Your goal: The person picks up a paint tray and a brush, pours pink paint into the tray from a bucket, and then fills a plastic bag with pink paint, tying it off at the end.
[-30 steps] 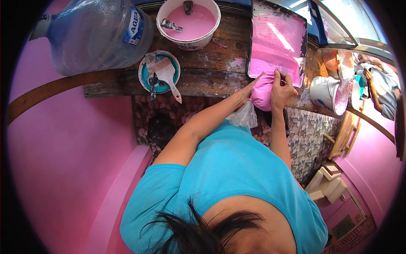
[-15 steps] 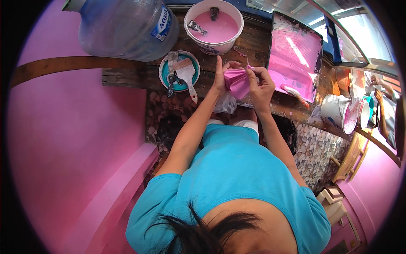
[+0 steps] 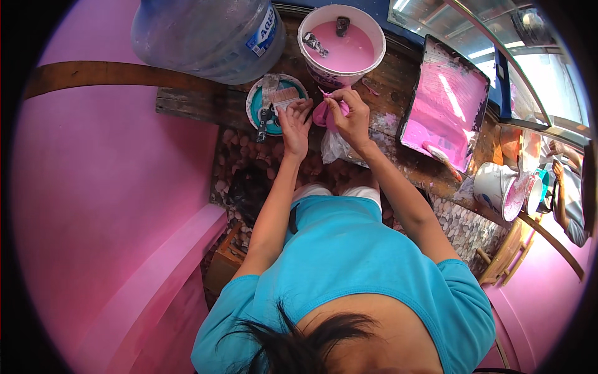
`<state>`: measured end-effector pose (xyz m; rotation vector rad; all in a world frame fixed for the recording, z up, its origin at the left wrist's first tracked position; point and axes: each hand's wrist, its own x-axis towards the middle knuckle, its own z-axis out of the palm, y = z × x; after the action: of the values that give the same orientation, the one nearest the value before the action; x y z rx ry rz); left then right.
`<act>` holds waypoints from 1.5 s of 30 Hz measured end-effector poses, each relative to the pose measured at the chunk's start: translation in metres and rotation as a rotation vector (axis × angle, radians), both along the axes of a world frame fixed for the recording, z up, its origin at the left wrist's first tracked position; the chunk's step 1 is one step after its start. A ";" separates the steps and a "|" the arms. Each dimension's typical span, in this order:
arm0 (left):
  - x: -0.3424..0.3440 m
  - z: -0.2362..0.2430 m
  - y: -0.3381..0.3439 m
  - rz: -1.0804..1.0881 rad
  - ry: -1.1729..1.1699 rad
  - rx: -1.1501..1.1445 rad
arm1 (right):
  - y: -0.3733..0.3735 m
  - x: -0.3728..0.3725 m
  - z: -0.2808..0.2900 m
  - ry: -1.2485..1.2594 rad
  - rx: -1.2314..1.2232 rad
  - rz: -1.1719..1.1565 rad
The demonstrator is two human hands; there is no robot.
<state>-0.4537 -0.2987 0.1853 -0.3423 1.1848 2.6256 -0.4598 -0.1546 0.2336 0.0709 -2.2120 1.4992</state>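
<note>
My right hand (image 3: 352,119) is closed in a pinch on a small pink gathered bundle (image 3: 321,116) with a twisted tip; it looks like a thin bag, but its material is unclear. My left hand (image 3: 295,132) is open and empty beside it, fingers apart and palm partly up. Its fingertips are close to a paintbrush (image 3: 284,95) with light bristles, which lies on a round teal lid (image 3: 289,123) with a white rim. A scraper (image 3: 269,93) with a black handle rests on the same lid. Below the bundle, a clear plastic bag (image 3: 334,148) hangs at the bench edge.
On the wooden bench (image 3: 193,103) stand a large water jug (image 3: 212,47) and a white bucket (image 3: 314,73) of pink paint. A pink-coated paint tray (image 3: 445,103) holds a brush (image 3: 443,159). White tubs (image 3: 492,187) stand at right, near another person's arm (image 3: 560,193).
My left hand has let go of the pink bundle and moved left toward the lid. The bundle has dropped lower in my right hand and looks narrower. The whole view has shifted slightly.
</note>
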 end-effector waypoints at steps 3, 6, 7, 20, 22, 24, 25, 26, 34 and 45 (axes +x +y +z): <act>-0.001 -0.009 -0.001 -0.001 0.085 -0.161 | -0.006 0.001 -0.005 0.002 0.000 0.045; 0.000 -0.016 0.008 -0.032 0.242 -0.506 | 0.005 0.002 -0.021 -0.001 0.116 0.005; 0.003 -0.018 0.012 -0.032 0.299 -0.599 | 0.008 0.003 -0.025 -0.010 0.154 -0.017; 0.000 -0.010 0.017 -0.052 0.569 -1.304 | 0.015 0.033 -0.052 -0.113 0.130 -0.028; 0.000 -0.012 0.017 -0.048 0.602 -1.317 | 0.014 0.038 -0.053 -0.098 0.142 -0.042; 0.001 -0.011 0.016 -0.043 0.618 -1.316 | 0.013 0.045 -0.046 -0.099 0.162 -0.079; 0.002 -0.010 0.015 -0.042 0.620 -1.308 | 0.013 0.049 -0.042 -0.099 0.173 -0.098; 0.003 -0.010 0.016 -0.040 0.621 -1.297 | 0.015 0.053 -0.044 -0.104 0.197 -0.111; 0.010 -0.003 0.013 0.015 0.647 -1.290 | 0.044 0.088 -0.011 -0.344 -0.006 -0.141; 0.007 0.023 -0.012 0.104 0.619 -1.254 | 0.085 -0.087 0.084 -0.398 0.308 0.274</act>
<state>-0.4468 -0.3102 0.2080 0.2673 2.9499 1.6923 -0.5464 -0.0699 0.3178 0.1946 -2.8414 1.3861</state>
